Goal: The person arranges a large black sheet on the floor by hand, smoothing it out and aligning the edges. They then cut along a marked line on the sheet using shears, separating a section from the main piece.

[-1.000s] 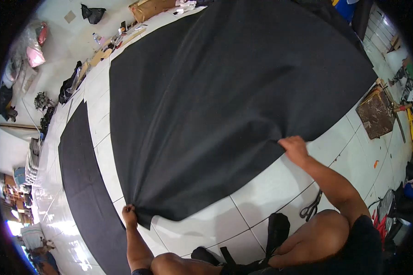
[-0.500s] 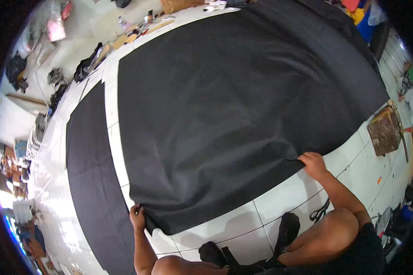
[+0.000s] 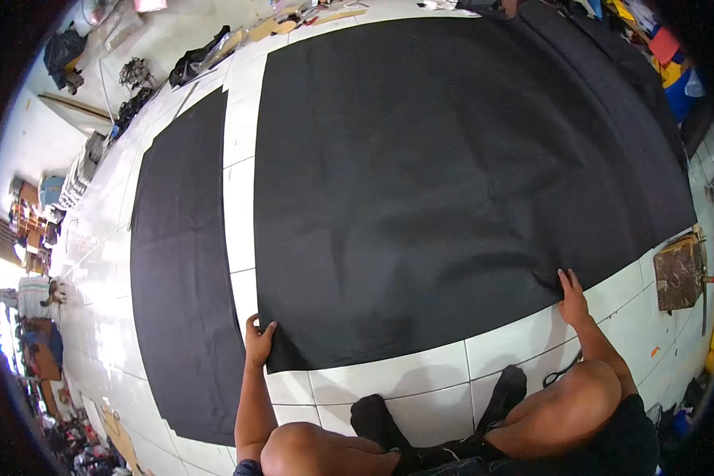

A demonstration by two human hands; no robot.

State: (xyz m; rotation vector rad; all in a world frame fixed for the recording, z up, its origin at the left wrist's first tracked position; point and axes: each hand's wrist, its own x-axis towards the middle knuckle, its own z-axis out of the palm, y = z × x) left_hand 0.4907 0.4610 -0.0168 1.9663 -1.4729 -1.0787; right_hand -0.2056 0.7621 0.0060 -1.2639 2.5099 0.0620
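- Here's the big black sheet [image 3: 420, 182], spread across the white tiled floor [image 3: 393, 361] right in front of me, its near edge running just ahead of my feet.
- My left hand [image 3: 259, 343] is at the sheet's near left corner, thumb on the black surface, forefinger out by the side edge; those 2 are parted, but whether the other fingers pinch the material, I cannot tell.
- Over to my right hand [image 3: 573, 301], well apart from the left: it's at the near edge, fingers spread, their tips resting on the sheet.
- Just beside those fingertips there's a shallow ripple in the material; much of the rest lies fairly flat, with longer folds up at the far right.
- Off to the left, a narrow black strip [image 3: 184, 278] lies lengthwise, a band of white floor between these 2 pieces.
- Down below, my 2 feet in black socks [image 3: 377, 420] are on the tiles, knees bent.
- Near my right knee, scissors [image 3: 551, 381] lie on the floor, partly hidden by the leg.
- And out at the right, a brown block [image 3: 680, 275] sits just beside the sheet's near right corner.
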